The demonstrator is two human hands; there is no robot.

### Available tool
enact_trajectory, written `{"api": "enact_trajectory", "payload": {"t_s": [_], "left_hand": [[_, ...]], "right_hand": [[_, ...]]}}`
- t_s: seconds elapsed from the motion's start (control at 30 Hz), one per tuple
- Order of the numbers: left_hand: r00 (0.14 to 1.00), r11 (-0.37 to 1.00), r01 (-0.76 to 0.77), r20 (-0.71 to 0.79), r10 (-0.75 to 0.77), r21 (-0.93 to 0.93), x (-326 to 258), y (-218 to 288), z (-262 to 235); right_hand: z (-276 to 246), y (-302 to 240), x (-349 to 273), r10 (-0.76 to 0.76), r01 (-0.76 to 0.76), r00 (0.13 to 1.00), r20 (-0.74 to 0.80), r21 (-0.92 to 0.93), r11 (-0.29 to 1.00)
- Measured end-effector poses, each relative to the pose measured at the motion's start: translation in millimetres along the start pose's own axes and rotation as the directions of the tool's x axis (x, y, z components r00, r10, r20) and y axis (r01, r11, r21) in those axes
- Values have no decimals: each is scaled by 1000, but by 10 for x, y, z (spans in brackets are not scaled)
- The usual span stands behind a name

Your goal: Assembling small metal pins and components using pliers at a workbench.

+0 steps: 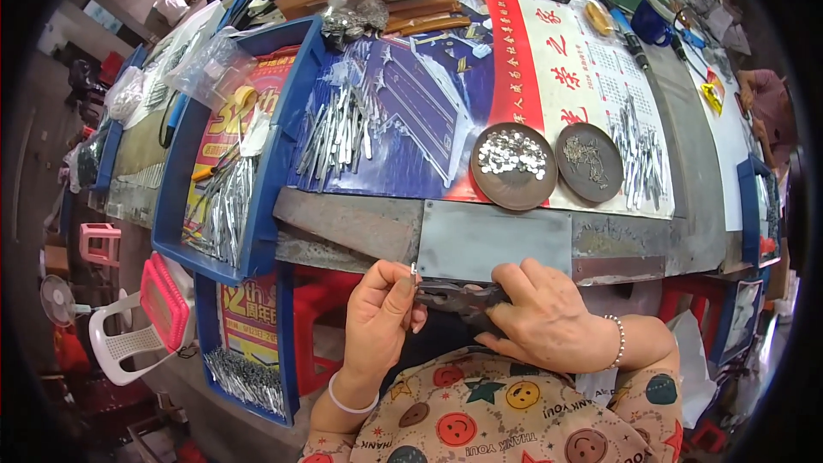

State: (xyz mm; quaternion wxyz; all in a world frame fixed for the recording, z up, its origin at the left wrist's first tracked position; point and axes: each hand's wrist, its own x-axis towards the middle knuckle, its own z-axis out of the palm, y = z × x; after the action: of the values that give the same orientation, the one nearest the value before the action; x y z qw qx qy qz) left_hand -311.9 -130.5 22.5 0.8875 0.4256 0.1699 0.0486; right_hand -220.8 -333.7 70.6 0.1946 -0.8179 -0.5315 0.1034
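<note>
My left hand (377,313) pinches a small shiny metal piece (415,271) upright between thumb and forefinger, just off the bench's front edge. Dark metal pliers (454,296) reach across to it from my right hand (544,317), whose fingers wrap round their handle end. Whether the jaws touch the piece is hard to make out. Beyond my hands lies a grey metal plate (495,237). Behind it stand a brown dish (514,201) of silver discs and a second brown dish (591,191) of thin small metal bits.
Flat metal strips (339,133) are heaped on a blue poster, with more strips (639,154) at right. At left, a blue tray (296,77) holds strips above a lower blue tray (287,369). A red stool (313,326) stands below the bench. Another person (767,107) sits far right.
</note>
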Motion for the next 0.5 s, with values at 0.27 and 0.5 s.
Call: {"api": "enact_trajectory", "payload": {"t_s": [0.27, 0.5], "left_hand": [[998, 988, -53, -29, 58, 148, 30, -27, 55], [991, 970, -131, -4, 134, 206, 44, -56, -19]], "right_hand": [[22, 8, -7, 69, -74, 991, 116, 37, 997], [-102, 219, 78, -63, -191, 922, 383, 590, 784]]}}
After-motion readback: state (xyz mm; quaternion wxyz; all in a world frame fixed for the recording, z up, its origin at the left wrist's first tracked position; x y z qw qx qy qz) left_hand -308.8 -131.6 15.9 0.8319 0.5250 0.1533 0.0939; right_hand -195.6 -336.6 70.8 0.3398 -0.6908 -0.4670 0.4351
